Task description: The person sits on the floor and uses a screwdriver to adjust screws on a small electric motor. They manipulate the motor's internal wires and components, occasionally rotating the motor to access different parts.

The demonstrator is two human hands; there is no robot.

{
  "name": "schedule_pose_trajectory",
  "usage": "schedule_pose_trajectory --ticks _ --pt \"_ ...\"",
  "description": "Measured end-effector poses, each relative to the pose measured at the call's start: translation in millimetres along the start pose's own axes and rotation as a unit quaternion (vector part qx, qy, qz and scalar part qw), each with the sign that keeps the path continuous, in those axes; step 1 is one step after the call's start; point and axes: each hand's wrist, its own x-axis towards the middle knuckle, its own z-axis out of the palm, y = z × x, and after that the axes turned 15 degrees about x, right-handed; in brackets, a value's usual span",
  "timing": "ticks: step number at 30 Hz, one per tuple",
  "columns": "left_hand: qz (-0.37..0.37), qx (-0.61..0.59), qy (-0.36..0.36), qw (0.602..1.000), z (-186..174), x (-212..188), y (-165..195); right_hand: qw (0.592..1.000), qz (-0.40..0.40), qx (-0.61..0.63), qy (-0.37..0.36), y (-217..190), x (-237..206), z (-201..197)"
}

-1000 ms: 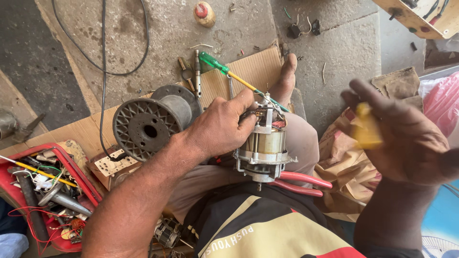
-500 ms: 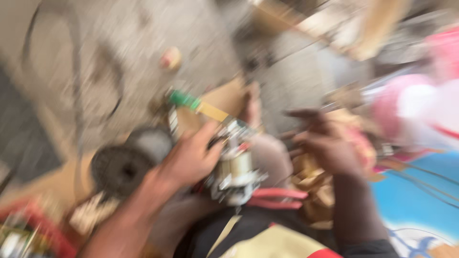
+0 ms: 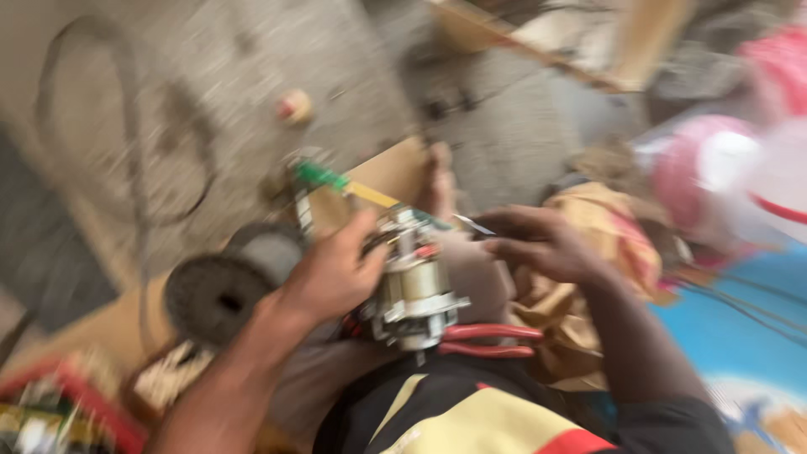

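Observation:
The view is blurred. My left hand (image 3: 332, 273) grips a small metal electric motor (image 3: 416, 290) that rests on my lap. My right hand (image 3: 538, 244) hovers just right of the motor's top, fingers pinched on a small thin pale sliver (image 3: 475, 225) that points at the motor. Red-handled pliers (image 3: 487, 339) lie on my lap under the motor. A green-handled screwdriver (image 3: 324, 176) lies on a cardboard sheet (image 3: 391, 172) behind the motor.
A round dark motor housing (image 3: 218, 294) sits left of my left arm. A red tray of small parts (image 3: 76, 395) is at bottom left. Brown cloth (image 3: 605, 227), a pink object (image 3: 698, 168) and a blue mat (image 3: 740, 328) lie to the right on the concrete floor.
My right hand came down from the raised position at the right to beside the motor's top. The view swung and blurred. My left hand kept its grip on the motor.

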Motion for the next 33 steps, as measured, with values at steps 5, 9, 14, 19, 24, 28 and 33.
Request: schedule_pose_trajectory --ticks 5,9,14,19,24,28,33 --pt "-0.008 -0.001 0.008 1.000 -0.3 0.7 7.1 0.978 -0.119 -0.146 -0.089 -39.7 5.8 6.0" --pt "0.035 -0.014 0.034 0.999 -2.3 4.1 10.3 0.960 -0.154 -0.198 -0.121 -59.9 17.1 16.9" --pt "0.014 -0.011 0.014 1.000 -0.1 3.8 8.7 0.940 -0.209 -0.243 -0.115 -70.5 24.6 27.0" --pt "0.013 -0.019 0.004 1.000 -0.2 4.6 10.4 0.918 -0.275 -0.255 -0.132 -81.6 29.4 38.5" --pt "0.009 -0.019 -0.002 1.000 -2.7 5.0 12.8 0.922 -0.252 -0.266 -0.126 -86.3 34.2 48.5" --pt "0.017 -0.018 -0.005 1.000 -3.0 5.9 12.7 0.916 -0.279 -0.258 -0.131 -85.7 35.0 49.1" --pt "0.016 -0.012 -0.009 1.000 -2.2 6.4 12.3 0.920 -0.273 -0.250 -0.127 -81.8 35.0 50.4"
